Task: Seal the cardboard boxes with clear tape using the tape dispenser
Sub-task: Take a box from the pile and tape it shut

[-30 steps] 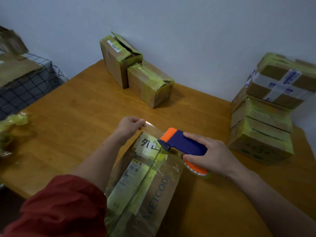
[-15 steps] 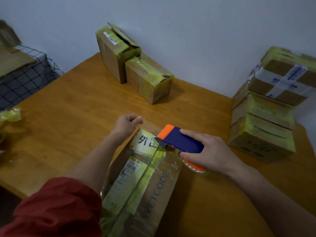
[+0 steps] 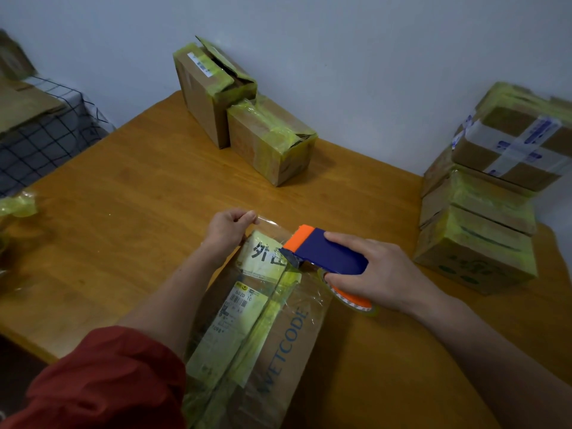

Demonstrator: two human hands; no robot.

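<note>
Pinching the free end of the clear tape (image 3: 274,226) between thumb and fingertips, your left hand (image 3: 230,232) sits just past the far end of the long cardboard box (image 3: 278,345) lying in front of you on the surface (image 3: 123,196). Your right hand (image 3: 383,274) is wrapped around the blue-and-orange tape dispenser (image 3: 325,257), whose orange nose hangs over that same far end of the box. A short strip of tape is drawn taut between your two hands.

Over the last second very little has changed. Both hands have kept their places relative to the box, and the strip is still in the air rather than stuck down. The left hand dipped slightly towards the box edge half a second ago and has come back up. This suggests the step in hand is still the anchoring, with the sealing pass towards you not yet begun.

The box top already carries old yellow-green tape and labels, so the new strip will probably need firm pressing to hold. Whether its loose end touches the cardboard yet cannot be told.

Two more boxes (image 3: 269,140) wait by the wall, one with its flaps sprung open, and a stack of boxes (image 3: 483,212) stands on your right.
</note>
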